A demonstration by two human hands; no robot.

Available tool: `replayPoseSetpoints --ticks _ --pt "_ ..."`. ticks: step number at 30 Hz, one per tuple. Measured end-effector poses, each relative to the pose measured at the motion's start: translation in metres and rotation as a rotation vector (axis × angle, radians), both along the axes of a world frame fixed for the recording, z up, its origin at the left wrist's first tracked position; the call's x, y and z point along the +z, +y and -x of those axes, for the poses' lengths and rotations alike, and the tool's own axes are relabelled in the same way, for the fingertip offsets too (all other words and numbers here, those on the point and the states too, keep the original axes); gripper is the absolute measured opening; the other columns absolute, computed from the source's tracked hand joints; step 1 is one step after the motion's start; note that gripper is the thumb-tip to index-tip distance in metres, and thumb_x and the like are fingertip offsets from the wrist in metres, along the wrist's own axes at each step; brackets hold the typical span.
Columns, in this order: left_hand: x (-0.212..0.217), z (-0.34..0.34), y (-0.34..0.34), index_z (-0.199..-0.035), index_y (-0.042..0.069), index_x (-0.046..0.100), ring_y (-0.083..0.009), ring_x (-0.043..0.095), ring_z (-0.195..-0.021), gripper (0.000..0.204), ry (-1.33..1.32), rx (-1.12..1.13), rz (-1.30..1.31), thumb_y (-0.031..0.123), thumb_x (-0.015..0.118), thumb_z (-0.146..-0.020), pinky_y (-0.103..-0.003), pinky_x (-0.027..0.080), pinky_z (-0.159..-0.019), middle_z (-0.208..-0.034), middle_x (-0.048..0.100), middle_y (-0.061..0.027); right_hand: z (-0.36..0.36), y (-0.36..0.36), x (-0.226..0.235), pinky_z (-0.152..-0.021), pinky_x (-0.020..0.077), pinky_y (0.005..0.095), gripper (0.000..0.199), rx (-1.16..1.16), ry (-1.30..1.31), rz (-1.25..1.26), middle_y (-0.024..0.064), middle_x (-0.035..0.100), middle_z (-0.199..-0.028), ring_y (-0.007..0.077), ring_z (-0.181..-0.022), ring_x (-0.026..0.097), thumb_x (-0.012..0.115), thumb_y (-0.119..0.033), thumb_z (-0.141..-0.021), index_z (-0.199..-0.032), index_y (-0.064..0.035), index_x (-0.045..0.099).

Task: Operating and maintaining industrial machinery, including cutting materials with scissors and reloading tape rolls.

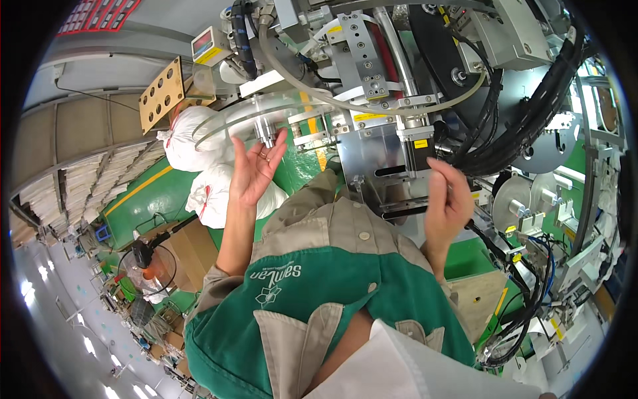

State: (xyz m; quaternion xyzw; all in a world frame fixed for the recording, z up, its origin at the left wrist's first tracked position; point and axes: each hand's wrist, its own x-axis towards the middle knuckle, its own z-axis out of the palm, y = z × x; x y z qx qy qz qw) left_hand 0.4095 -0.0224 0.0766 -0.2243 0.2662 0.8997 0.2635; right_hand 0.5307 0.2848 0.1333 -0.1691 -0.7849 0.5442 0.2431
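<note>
My left hand is open, palm up with the fingers spread. Its fingertips are just below the metal hub of a large clear disc on the machine, and I see nothing in the palm. On the other side, my right hand is raised in front of the machine's metal plate and a small dark motor. Its thumb and forefinger come together at the tips in a pinch; whatever may be between them is too small to make out.
Thick black cables and a pale hose cross the machine. White sacks stand on the green floor at left, near a fan and a cardboard box. Reels and wiring stand at right.
</note>
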Motion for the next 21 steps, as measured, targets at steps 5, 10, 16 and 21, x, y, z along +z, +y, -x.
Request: replayPoseSetpoints --ticks 5,10,16,21 --pt "-0.001 0.003 -0.002 -0.136 -0.011 0.028 -0.0328 0.044 -0.128 0.079 -0.046 -0.025 0.019 0.046 0.055 -0.089 -0.039 0.043 -0.106 -0.138 0.038 -0.0268 0.015 -0.013 -0.010 -0.053 0.0387 0.0230 0.026 0.060 -0.106 0.090 0.0032 0.057 -0.071 0.0068 -0.058 0.046 0.059 -0.006 -0.089 -0.115 -0.0040 0.063" --pt "-0.001 0.006 -0.001 -0.132 -0.014 0.030 -0.0329 0.046 -0.126 0.079 -0.022 -0.036 0.048 0.047 0.056 -0.088 -0.039 0.045 -0.104 -0.135 0.041 -0.0265 0.029 -0.016 -0.015 -0.053 0.0393 0.0237 0.046 0.016 -0.147 0.018 0.0019 0.050 -0.065 0.0095 -0.055 0.044 0.058 -0.011 -0.091 -0.135 -0.0068 0.046" --pt "-0.001 0.003 -0.001 -0.133 -0.015 0.029 -0.0347 0.040 -0.130 0.080 -0.022 -0.013 0.038 0.047 0.054 -0.089 -0.039 0.043 -0.107 -0.138 0.037 -0.0281 0.043 -0.016 -0.018 -0.055 0.0439 0.0287 0.053 0.068 -0.195 -0.009 0.0085 0.053 -0.067 0.0166 -0.057 0.054 0.059 -0.010 -0.090 -0.138 -0.0027 0.038" --pt "0.005 -0.005 -0.008 -0.131 -0.015 0.033 -0.0330 0.043 -0.128 0.078 0.019 -0.098 0.133 0.052 0.046 -0.092 -0.037 0.042 -0.106 -0.136 0.041 -0.0269 0.048 -0.017 -0.024 -0.056 0.0438 0.0278 0.053 0.006 -0.145 0.097 0.0072 0.055 -0.068 0.0128 -0.058 0.053 0.059 -0.010 -0.089 -0.138 -0.0021 0.038"
